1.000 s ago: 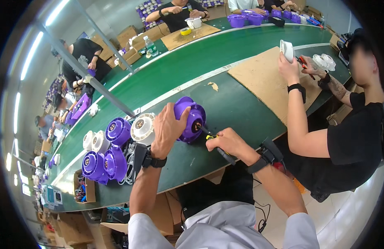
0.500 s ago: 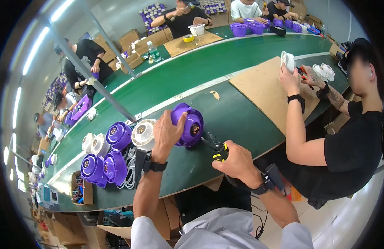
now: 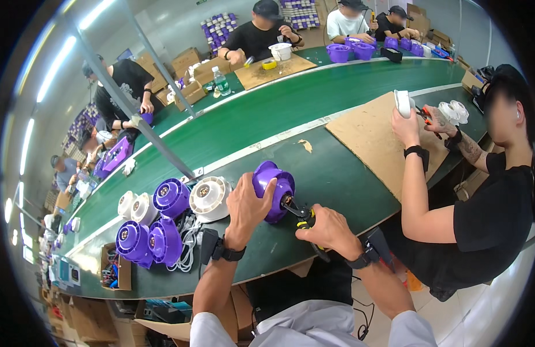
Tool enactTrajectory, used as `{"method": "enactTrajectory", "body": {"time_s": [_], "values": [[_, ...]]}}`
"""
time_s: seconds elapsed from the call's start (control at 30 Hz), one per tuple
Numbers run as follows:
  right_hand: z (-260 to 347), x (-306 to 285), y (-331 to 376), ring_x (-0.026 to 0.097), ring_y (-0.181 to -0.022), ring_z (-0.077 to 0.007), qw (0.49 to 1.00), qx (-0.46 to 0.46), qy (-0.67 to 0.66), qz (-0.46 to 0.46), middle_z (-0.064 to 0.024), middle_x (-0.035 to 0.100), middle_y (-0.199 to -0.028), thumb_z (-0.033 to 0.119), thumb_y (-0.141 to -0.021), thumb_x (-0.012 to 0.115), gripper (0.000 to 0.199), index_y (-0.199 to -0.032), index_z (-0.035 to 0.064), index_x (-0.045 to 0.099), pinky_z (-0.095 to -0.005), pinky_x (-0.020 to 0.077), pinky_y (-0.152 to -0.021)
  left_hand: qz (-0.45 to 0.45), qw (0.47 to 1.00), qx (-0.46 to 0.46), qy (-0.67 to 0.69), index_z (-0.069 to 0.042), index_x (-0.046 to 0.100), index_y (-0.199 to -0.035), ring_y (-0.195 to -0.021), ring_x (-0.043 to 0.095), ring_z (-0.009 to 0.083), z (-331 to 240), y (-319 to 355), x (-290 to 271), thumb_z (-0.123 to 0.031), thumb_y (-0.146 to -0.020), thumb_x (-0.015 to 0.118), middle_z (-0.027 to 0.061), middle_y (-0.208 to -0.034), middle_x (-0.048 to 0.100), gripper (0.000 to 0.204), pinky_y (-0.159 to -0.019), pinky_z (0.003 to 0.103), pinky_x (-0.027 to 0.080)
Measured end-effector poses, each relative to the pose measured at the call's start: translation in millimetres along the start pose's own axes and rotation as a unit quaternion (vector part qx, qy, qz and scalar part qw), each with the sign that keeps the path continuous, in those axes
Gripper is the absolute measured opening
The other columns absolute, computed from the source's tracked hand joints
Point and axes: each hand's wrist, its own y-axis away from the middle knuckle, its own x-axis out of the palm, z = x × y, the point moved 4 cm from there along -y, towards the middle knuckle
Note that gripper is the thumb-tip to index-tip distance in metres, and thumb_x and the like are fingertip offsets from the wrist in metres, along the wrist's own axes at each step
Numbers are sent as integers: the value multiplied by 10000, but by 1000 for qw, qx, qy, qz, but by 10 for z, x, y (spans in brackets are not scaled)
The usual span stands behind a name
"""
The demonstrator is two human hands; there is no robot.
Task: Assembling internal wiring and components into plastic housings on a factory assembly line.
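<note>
My left hand [image 3: 248,206] grips a round purple plastic housing [image 3: 271,179], tipped on its side on the green bench [image 3: 337,173]. My right hand [image 3: 330,229] is closed around pliers with black and yellow handles [image 3: 301,214], and their jaws touch the right side of the housing. Both wrists carry black bands.
Left of my hands stand several purple and white round housings [image 3: 170,198] with white cords. A small open box [image 3: 112,272] sits at the bench's left end. A person on the right holds a white part [image 3: 404,103] over a cardboard sheet [image 3: 377,136]. More people work along the far side.
My right hand has brought the pliers back up to the housing's side. The left hand keeps its hold on the housing, which has stayed in about the same place.
</note>
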Motion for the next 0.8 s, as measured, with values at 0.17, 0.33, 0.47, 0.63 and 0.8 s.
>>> {"method": "enactTrajectory", "body": {"time_s": [0.17, 0.33, 0.47, 0.63, 0.8], "values": [[125, -1, 61, 610, -876, -404, 982, -55, 150, -97, -225, 626, -887, 335, -617, 723, 527, -956, -44, 589, -465, 456, -806, -20, 999, 32, -20, 12, 580, -974, -759, 656, 403, -48, 10, 16, -448, -862, 668, 210, -884, 656, 481, -663, 470, 505], [149, -57, 192, 619, -820, -382, 967, -89, 174, -163, -212, 632, -859, 309, -616, 725, 468, -911, -30, 596, -452, 446, -770, -8, 999, -13, -35, 29, 589, -914, -751, 649, 424, 138, -142, 17, -452, -877, 647, 225, -840, 653, 486, -665, 487, 496], [-26, -159, 245, 621, -723, -283, 997, -24, -51, -52, -155, 650, -801, 314, -664, 721, 422, -898, -22, 617, -373, 460, -684, -10, 997, -81, -11, 43, 609, -886, -771, 643, 433, 374, -180, -28, -511, -892, 600, 254, -807, 657, 555, -691, 491, 487], [-489, -64, 186, 503, -626, -121, 914, -54, -397, 65, -25, 563, -729, 213, -743, 674, 348, -995, -25, 637, -275, 424, -603, 31, 972, -202, 112, 92, 650, -897, -741, 655, 377, 697, -327, -42, -581, -898, 548, 257, -766, 661, 680, -695, 455, 489], [-617, -77, 158, 480, -658, -74, 797, -14, -581, 166, 3, 532, -727, 194, -754, 654, 319, -998, -11, 631, -234, 386, -621, 84, 957, -219, 172, 115, 621, -794, -668, 565, 213, 742, -410, 22, -602, -902, 547, 172, -665, 585, 729, -631, 399, 455]]}}
